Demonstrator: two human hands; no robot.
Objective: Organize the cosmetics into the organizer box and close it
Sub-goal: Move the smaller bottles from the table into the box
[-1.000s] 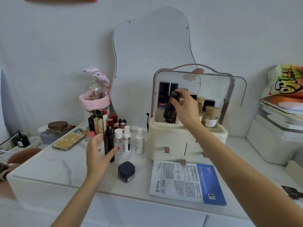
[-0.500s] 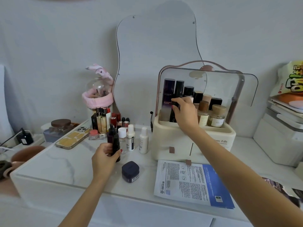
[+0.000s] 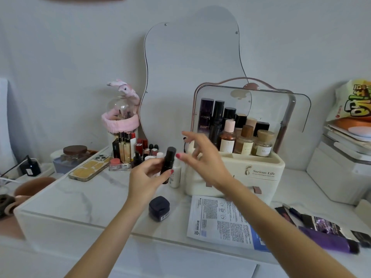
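Left hand (image 3: 147,178) gripped a black bottle (image 3: 168,164) between thumb and fingers, bottle upright, lifted off the desk (image 3: 66,199). Right hand (image 3: 202,157) hung open just beside it, fingers spread and loose, holding nothing, in front of the organizer's left end. Its outline was blurred.

Organizer (image 3: 259,177), cream, stood on the desk behind the right hand, clear lid (image 3: 261,103) raised. Top tray held about 9 bottles upright: tall dark ones at the rear left, 3 amber ones with pale or wooden caps along the front.

White bottle (image 3: 175,177) stood on the desk just behind the held one. Dark jar (image 3: 159,208) sat on the desk below the left hand. Sheet mask packet (image 3: 220,221) lay flat in front of the organizer. Lipsticks (image 3: 128,147) stood clustered at the rear left, phone (image 3: 89,170) beside them. Purple tube (image 3: 329,240) lay at the desk's right edge.
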